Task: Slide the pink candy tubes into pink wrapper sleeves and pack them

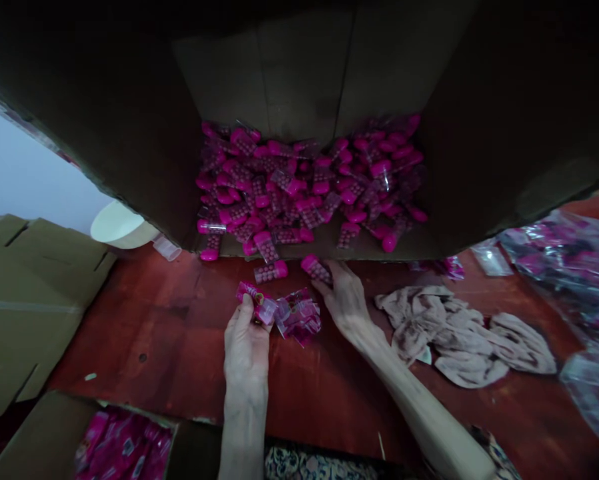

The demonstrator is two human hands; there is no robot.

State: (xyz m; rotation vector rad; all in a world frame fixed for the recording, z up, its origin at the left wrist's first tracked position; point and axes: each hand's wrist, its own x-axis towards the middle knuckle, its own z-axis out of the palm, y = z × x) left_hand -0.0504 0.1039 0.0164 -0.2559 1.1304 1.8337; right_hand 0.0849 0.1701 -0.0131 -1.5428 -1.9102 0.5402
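Note:
My left hand (247, 343) pinches a small pink printed plastic sachet (258, 302) above the red table. Just right of it lies a loose stack of similar pink sachets (299, 315). My right hand (347, 297) reaches forward, its fingers around a small clear bottle with a pink cap and pink beads (317, 269), at the front edge of a large cardboard box. Another such bottle (271, 272) lies on the table to the left. Inside the tipped box, a heap of these pink-capped bottles (304, 193) spreads across the cardboard.
A crumpled pale cloth (467, 333) lies right of my right arm. Further right are clear bags with pink contents (574, 267). A white bowl (122, 225) and folded cardboard (27, 307) stand left. At bottom left, an open carton (44, 433) holds pink packets.

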